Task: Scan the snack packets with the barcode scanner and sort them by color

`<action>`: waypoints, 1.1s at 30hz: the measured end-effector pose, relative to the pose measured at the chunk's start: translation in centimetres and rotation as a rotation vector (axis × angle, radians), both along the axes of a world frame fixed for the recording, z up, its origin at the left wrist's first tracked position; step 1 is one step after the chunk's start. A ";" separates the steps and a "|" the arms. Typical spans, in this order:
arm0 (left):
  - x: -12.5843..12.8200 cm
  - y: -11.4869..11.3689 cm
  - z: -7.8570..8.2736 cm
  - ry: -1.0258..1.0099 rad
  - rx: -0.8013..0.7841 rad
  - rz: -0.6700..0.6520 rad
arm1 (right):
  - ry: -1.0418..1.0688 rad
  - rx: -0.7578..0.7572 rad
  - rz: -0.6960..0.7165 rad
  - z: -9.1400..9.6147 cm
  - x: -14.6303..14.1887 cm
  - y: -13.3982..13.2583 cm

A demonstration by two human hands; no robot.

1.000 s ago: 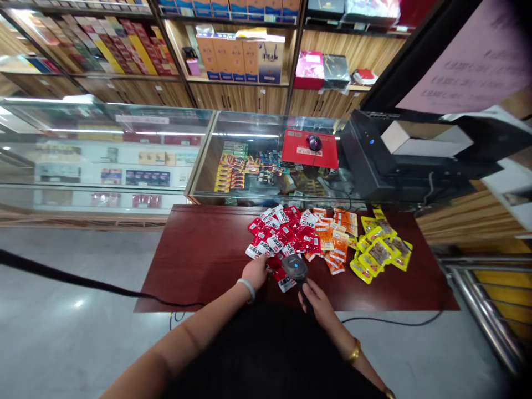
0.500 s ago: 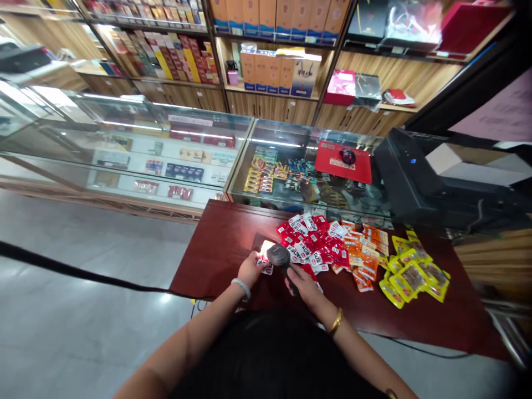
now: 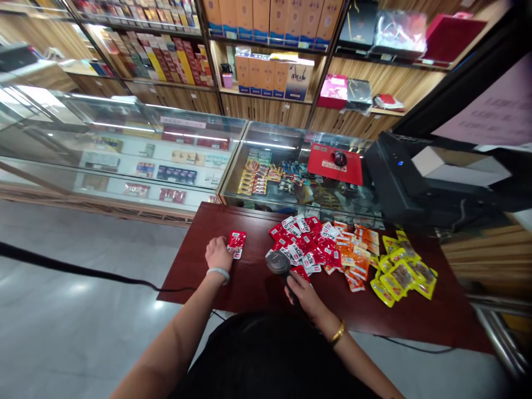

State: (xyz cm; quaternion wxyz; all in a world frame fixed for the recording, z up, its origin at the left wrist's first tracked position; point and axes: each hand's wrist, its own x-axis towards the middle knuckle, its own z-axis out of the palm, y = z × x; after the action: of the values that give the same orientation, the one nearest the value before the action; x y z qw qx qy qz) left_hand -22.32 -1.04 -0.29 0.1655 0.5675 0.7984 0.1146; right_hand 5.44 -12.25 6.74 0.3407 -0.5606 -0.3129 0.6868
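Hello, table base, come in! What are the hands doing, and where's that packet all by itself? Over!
Left hand: fingers on lone red-and-white packet, left of pile. Right hand: gripping scanner. Nothing seen between left hand and packet.

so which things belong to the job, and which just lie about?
Job:
scanner, in right hand
single packet, touched by left hand
probably red-and-white pile, orange packets, yellow packets

Lying about:
mouse, on red mat
white box
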 end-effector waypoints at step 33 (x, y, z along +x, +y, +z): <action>14.7 -1.3 -1.8 -0.373 -0.239 -0.362 | 0.011 -0.057 -0.134 -0.9 3.4 0.8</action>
State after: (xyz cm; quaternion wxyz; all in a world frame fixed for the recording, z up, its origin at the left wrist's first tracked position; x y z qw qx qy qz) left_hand -7.61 -2.35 -2.05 0.3930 0.6463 0.6478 0.0905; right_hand 8.87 -11.40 5.84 0.3714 -0.5859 -0.2531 0.6743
